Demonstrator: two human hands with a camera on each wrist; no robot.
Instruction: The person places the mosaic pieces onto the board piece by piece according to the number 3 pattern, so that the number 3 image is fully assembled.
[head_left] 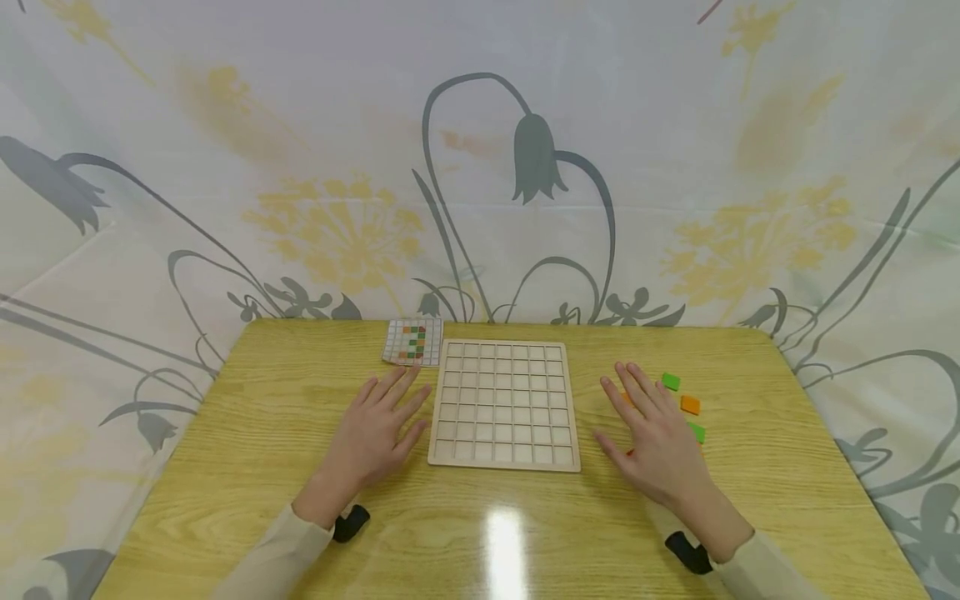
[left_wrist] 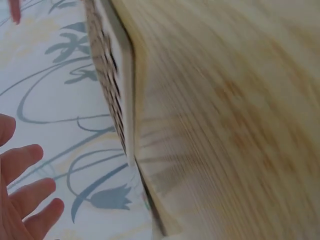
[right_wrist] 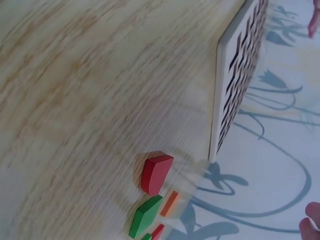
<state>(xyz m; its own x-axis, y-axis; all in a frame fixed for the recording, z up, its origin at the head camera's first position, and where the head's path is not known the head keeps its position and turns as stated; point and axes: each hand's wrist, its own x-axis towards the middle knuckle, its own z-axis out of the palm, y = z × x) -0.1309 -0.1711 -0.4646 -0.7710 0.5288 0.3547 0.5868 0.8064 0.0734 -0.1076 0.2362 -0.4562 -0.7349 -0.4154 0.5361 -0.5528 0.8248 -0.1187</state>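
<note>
A pale wooden board [head_left: 504, 406] with a grid of square cells lies on the table between the two hands, its cells bare. My left hand [head_left: 378, 429] is left of the board with fingers spread and nothing held; in the left wrist view its fingers [left_wrist: 32, 197] are apart. Spread out on the right, my right hand [head_left: 660, 442] is over several small coloured tiles and partly hides them. Around it show a green tile [head_left: 671, 382] and an orange tile [head_left: 691, 405]. A red piece [right_wrist: 156, 174] with one curved side and a green piece [right_wrist: 145, 216] appear in the right wrist view.
A small printed card [head_left: 414, 342] with a grid and coloured squares lies at the board's upper left, near the table's back edge. The wood-grain table [head_left: 300, 367] ends against a flower-patterned cloth [head_left: 480, 208]. Light glares on the tabletop in front of the board.
</note>
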